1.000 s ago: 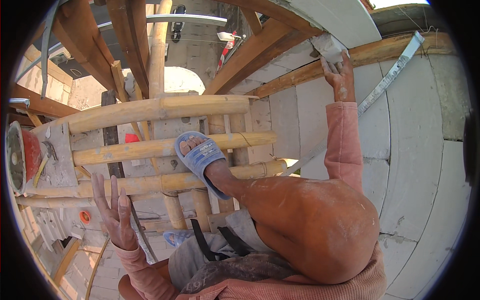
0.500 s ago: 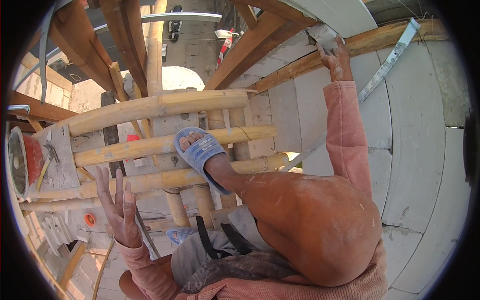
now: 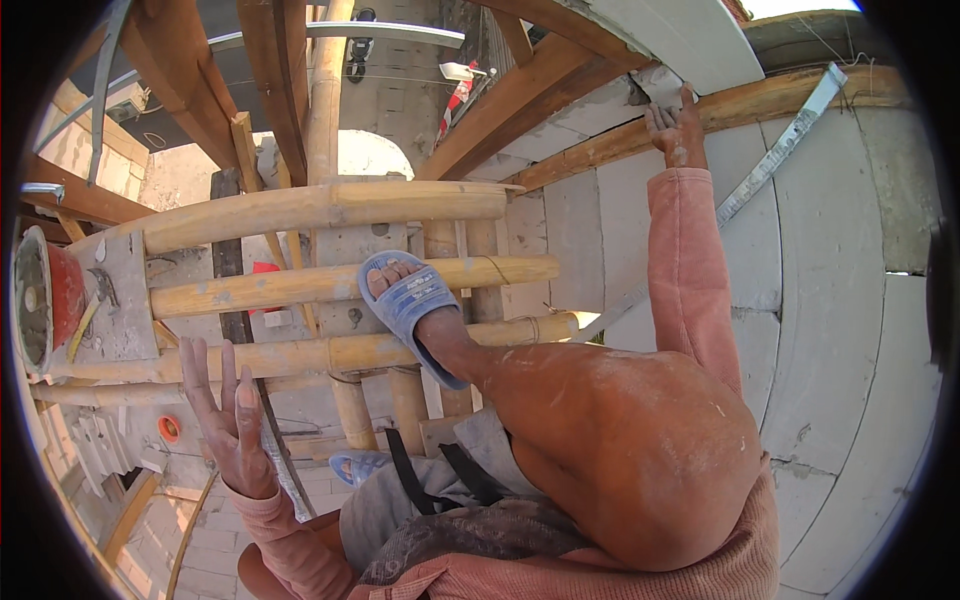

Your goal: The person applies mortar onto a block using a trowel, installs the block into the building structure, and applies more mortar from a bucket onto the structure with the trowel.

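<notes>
My left hand (image 3: 232, 420) is raised beside the bamboo poles (image 3: 240, 362), fingers stretched out and apart, holding nothing. It is dusty, and no contact with a pole shows. My right hand (image 3: 678, 132) reaches far up at the wall and lies against the wooden beam (image 3: 755, 100), its fingers apart. Just beyond its fingertips is a rough pale block piece (image 3: 655, 82) in the gap under a white panel (image 3: 690, 35). One foot in a blue slide sandal (image 3: 410, 298) stands on the bamboo poles.
At the far left a red bucket (image 3: 66, 300) stands near a hammer (image 3: 100, 290) on a board. A grey metal strip (image 3: 785, 140) leans across the pale block wall (image 3: 830, 260). Dark wooden rafters (image 3: 545, 105) cross above. The ground lies far below, between the poles.
My right hand's fingers have shifted against the beam, drawing closer together. My left hand stays raised and spread, slightly farther left. The view has moved a little.
</notes>
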`<control>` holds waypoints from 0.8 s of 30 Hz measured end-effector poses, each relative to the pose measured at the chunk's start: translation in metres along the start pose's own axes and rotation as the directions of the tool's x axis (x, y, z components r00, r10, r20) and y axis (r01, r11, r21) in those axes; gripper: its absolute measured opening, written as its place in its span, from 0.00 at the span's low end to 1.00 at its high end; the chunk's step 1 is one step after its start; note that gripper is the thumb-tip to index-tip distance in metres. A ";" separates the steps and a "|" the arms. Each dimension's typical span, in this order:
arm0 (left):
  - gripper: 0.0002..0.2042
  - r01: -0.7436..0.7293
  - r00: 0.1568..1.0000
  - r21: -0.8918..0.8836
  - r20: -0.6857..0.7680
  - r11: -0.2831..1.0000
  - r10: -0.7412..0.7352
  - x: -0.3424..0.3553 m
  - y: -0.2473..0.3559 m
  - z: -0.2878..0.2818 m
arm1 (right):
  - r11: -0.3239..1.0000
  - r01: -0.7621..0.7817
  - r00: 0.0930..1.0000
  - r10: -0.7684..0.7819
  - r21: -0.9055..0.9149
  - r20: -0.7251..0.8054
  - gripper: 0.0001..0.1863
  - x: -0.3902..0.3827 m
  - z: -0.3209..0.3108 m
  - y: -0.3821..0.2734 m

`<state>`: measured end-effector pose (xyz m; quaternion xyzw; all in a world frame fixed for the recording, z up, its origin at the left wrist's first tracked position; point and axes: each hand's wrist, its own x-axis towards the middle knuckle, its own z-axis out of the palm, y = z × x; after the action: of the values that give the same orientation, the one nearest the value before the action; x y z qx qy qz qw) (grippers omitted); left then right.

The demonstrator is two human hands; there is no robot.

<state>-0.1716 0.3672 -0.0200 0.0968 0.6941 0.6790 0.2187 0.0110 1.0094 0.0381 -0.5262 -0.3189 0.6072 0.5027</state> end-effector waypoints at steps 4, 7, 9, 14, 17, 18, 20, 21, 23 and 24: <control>0.40 0.004 0.999 -0.004 0.035 1.000 -0.004 0.001 0.005 0.010 | 0.999 0.023 1.000 -0.022 -0.045 0.020 0.61 0.001 -0.004 -0.002; 0.40 0.002 0.999 -0.009 0.039 1.000 -0.001 0.000 0.003 0.010 | 0.998 -0.002 0.998 0.006 -0.070 0.060 0.51 -0.006 -0.013 -0.002; 0.40 -0.026 1.000 0.013 0.003 1.000 0.026 -0.012 0.013 -0.004 | 0.942 0.220 0.971 -0.188 -0.252 0.145 0.37 -0.029 -0.013 0.014; 0.39 -0.031 0.999 0.009 0.020 0.999 0.031 -0.007 0.005 -0.002 | 0.935 0.337 0.936 -0.319 -0.110 0.149 0.20 -0.015 -0.040 0.004; 0.37 -0.027 0.999 0.037 0.021 0.999 0.026 -0.006 -0.001 -0.004 | 0.954 0.294 0.942 -0.279 -0.057 0.186 0.21 -0.023 -0.028 0.013; 0.36 -0.022 0.999 0.058 0.029 0.998 0.020 -0.005 -0.002 -0.004 | 0.952 0.297 0.942 -0.278 -0.079 0.189 0.22 -0.028 -0.024 0.017; 0.36 -0.021 0.999 0.051 0.043 0.999 0.019 -0.001 -0.004 -0.001 | 0.949 0.308 0.938 -0.292 -0.068 0.185 0.22 -0.032 -0.025 0.011; 0.36 -0.019 0.999 0.050 0.047 0.999 0.017 0.000 -0.004 0.001 | 0.949 0.312 0.936 -0.297 -0.054 0.188 0.23 -0.032 -0.025 0.011; 0.35 -0.003 0.999 0.053 0.041 0.999 0.001 0.001 -0.003 0.006 | 0.941 0.331 0.928 -0.312 -0.068 0.206 0.22 -0.031 -0.023 0.014; 0.35 0.013 0.999 0.054 0.030 0.998 -0.015 0.001 -0.002 0.008 | 0.933 0.352 0.917 -0.326 -0.082 0.228 0.22 -0.032 -0.022 0.016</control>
<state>-0.1687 0.3749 -0.0226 0.1082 0.7093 0.6570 0.2313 0.0260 0.9715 0.0280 -0.4253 -0.4928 0.5425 0.5310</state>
